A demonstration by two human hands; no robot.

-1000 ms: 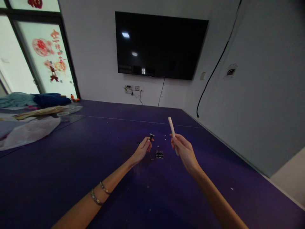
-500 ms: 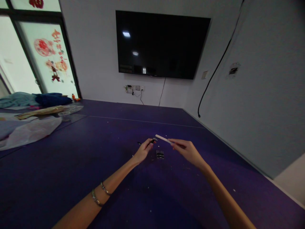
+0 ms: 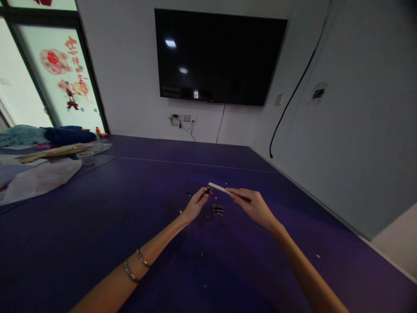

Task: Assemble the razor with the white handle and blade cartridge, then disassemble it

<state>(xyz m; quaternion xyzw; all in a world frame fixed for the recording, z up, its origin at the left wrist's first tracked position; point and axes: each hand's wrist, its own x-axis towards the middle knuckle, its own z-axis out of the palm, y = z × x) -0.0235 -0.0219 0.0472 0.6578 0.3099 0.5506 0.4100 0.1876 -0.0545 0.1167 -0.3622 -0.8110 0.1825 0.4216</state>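
My left hand (image 3: 196, 204) is closed around a small black tool with a silvery head (image 3: 208, 190), which looks like a razor but is too small to be sure. A thin dark end (image 3: 190, 194) shows behind that hand's fingers. My right hand (image 3: 252, 203) pinches a slim, pale pinkish-white stick (image 3: 217, 187) with a rounded end. The stick's far end lies over or against the tool's head; contact cannot be made out. Below and between the hands, a small black and clear case (image 3: 218, 209) rests on the dark purple surface (image 3: 195, 269).
At the left lie crumpled plastic sheeting (image 3: 45, 180) and folded blue cloth (image 3: 70, 135). A television (image 3: 221, 56) hangs on the wall ahead. A loose black cable (image 3: 288, 104) hangs down at the right. Small white scraps dot the surface.
The pale stick's tip has moved left, from just beside the tool's head to over it. Both hands have come slightly closer together. The view has shifted a little.
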